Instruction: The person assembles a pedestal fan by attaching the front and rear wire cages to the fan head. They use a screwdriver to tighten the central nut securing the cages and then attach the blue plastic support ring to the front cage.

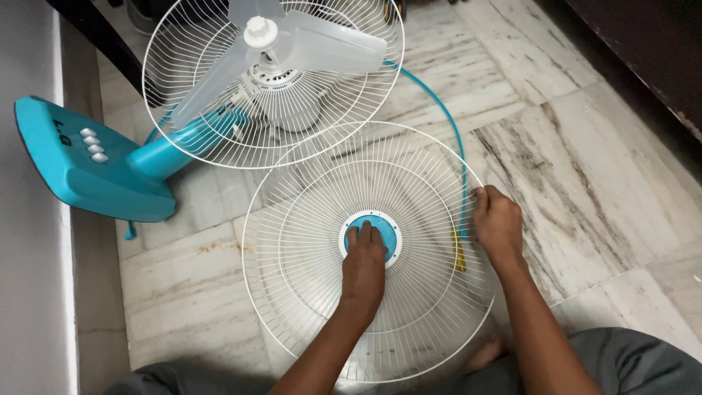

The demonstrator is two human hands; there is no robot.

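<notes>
Fan grille [307, 292] under both hands, seemingly.

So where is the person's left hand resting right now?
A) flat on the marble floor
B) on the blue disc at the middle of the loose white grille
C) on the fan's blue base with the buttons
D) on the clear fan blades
B: the left hand lies on the blue centre disc of the loose white grille on the floor, while the right hand grips that grille's rim.
</notes>
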